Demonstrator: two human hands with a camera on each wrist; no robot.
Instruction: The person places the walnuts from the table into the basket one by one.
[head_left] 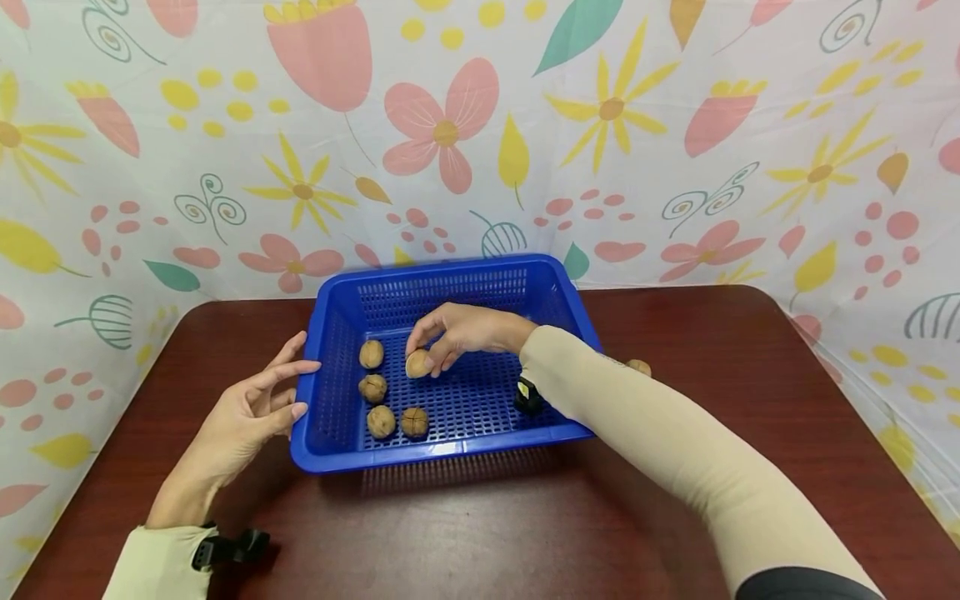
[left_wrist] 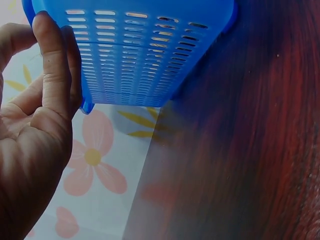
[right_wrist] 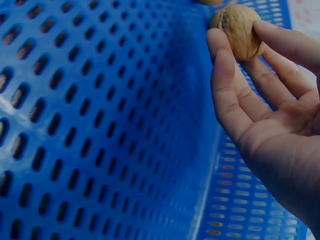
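A blue plastic basket (head_left: 461, 450) with slotted walls sits on the table. Inside it my right hand (head_left: 465, 329) pinches a walnut (head_left: 417, 363) between thumb and fingertips, just above the slotted floor; the right wrist view shows the same walnut (right_wrist: 240, 31) at the fingertips. Several other walnuts (head_left: 381, 422) lie at the left side of the basket floor. My left hand (head_left: 243, 408) touches the basket's left rim with its fingertips, the fingers spread and mostly straight. In the left wrist view those fingers (left_wrist: 55, 70) meet the rim at the top.
Beyond the basket's right wall another walnut (head_left: 639, 367) shows, partly hidden by my right sleeve. The dark red-brown table (head_left: 450, 533) extends around the basket. A flower-patterned cloth (head_left: 450, 133) hangs behind the table and along its sides.
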